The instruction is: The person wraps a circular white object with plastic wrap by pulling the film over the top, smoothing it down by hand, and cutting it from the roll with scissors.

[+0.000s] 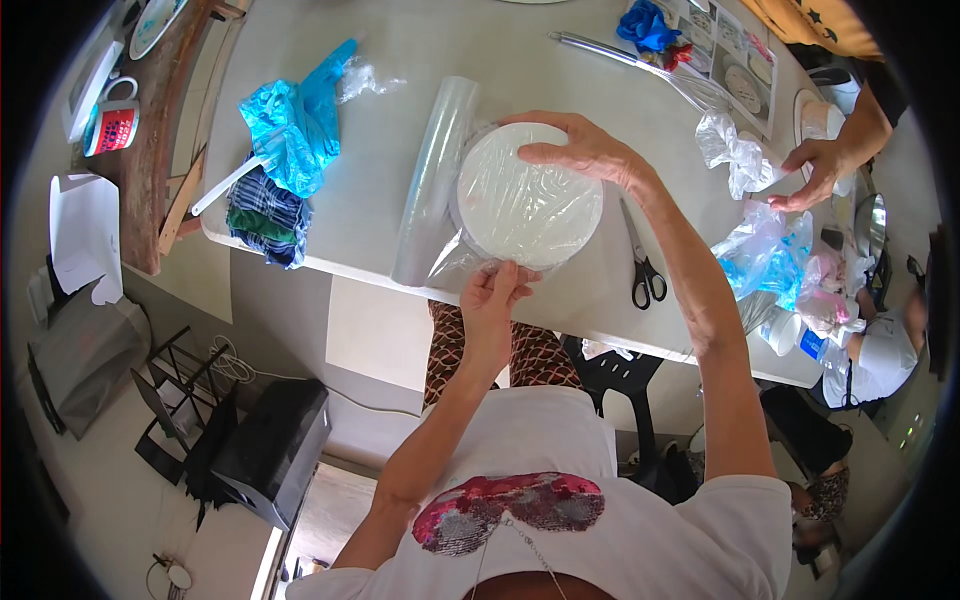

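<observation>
A round white disc (529,199) with clear plastic film stretched over it lies before me on the pale table. My left hand (491,300) pinches the film at the disc's near edge, thumb against fingers. At the disc's far right edge, my right hand (574,146) curves around the rim, its thumb on the film-covered top. Just left of the disc lies a large roll of clear plastic film (437,180). Black-handled scissors (643,270) rest on the table to the right of the disc.
Blue plastic bags (300,127), a white-handled tool (225,187) and a plaid cloth (266,217) lie left. A whisk (637,64) and blue fabric flower (645,26) lie at the back. Another person's hand (821,169) is at right, above plastic bags (772,255). A mug (112,124) stands far left.
</observation>
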A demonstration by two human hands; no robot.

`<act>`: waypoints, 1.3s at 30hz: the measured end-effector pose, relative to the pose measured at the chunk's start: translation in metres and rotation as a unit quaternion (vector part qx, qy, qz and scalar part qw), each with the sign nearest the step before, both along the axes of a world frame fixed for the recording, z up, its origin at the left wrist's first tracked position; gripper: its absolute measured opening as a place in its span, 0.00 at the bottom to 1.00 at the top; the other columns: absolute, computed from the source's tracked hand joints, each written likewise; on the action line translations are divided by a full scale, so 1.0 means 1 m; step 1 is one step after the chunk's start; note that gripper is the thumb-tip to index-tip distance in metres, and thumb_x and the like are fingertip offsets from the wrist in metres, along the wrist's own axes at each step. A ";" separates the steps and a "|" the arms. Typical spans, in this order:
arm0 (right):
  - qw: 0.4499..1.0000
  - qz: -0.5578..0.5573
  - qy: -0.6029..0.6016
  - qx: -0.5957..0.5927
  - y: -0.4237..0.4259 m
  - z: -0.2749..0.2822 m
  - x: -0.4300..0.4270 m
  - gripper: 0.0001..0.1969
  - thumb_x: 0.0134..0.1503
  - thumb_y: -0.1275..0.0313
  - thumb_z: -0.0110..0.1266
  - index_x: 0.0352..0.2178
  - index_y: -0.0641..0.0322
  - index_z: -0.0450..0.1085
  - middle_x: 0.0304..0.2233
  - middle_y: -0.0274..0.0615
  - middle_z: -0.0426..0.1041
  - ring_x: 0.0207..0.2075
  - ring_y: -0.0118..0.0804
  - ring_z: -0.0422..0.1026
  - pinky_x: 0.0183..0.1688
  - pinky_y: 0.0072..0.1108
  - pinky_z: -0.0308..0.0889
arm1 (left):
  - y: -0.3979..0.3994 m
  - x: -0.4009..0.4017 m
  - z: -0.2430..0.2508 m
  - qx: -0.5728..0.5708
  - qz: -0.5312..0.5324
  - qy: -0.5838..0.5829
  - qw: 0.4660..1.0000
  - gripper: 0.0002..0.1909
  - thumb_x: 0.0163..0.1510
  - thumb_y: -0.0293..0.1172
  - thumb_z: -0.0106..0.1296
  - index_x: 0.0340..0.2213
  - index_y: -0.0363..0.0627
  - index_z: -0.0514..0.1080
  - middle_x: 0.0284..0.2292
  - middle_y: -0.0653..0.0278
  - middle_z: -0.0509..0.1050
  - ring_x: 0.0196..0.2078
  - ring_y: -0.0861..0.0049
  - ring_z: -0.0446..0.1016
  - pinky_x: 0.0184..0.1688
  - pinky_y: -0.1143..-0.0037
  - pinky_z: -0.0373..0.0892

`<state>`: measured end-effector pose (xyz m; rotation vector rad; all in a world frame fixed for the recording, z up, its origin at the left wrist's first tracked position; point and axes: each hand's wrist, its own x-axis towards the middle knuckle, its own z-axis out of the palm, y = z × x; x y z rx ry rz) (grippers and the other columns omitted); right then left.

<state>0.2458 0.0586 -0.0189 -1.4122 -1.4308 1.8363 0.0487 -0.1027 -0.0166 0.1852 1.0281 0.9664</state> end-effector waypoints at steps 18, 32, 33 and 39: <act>0.991 0.027 -0.035 0.123 0.000 -0.011 0.000 0.31 0.50 0.51 0.58 0.52 0.55 0.65 0.49 0.41 0.70 0.49 0.35 0.69 0.51 0.26 0.66 | -0.011 -0.031 -0.012 0.020 -0.248 0.096 0.964 0.07 0.55 0.31 0.54 0.32 0.40 0.70 0.29 0.65 0.75 0.34 0.78 0.73 0.40 0.77 0.68; 0.827 -0.480 -0.015 0.292 -0.070 0.024 0.004 0.40 0.60 0.41 0.23 0.49 0.69 0.66 0.49 0.51 0.69 0.55 0.47 0.63 0.59 0.33 0.55 | 0.139 -0.002 0.064 0.453 -0.319 0.404 0.728 0.26 0.60 0.39 0.44 0.54 0.36 0.60 0.56 0.47 0.60 0.61 0.58 0.56 0.61 0.65 0.52; 0.794 -0.536 -0.028 0.285 -0.088 0.017 -0.005 0.38 0.62 0.43 0.24 0.49 0.71 0.65 0.48 0.53 0.70 0.55 0.48 0.63 0.58 0.33 0.55 | 0.136 0.001 0.053 0.461 -0.326 0.395 0.725 0.26 0.60 0.39 0.44 0.54 0.36 0.60 0.56 0.47 0.60 0.61 0.58 0.56 0.61 0.65 0.52; 0.784 -0.531 -0.179 0.267 -0.131 0.008 -0.084 0.27 0.61 0.58 0.43 0.55 0.67 0.57 0.55 0.61 0.58 0.56 0.56 0.60 0.57 0.37 0.57 | 0.110 -0.014 0.013 0.492 -0.319 0.427 0.688 0.30 0.63 0.44 0.32 0.59 0.32 0.49 0.61 0.44 0.47 0.65 0.50 0.42 0.64 0.60 0.42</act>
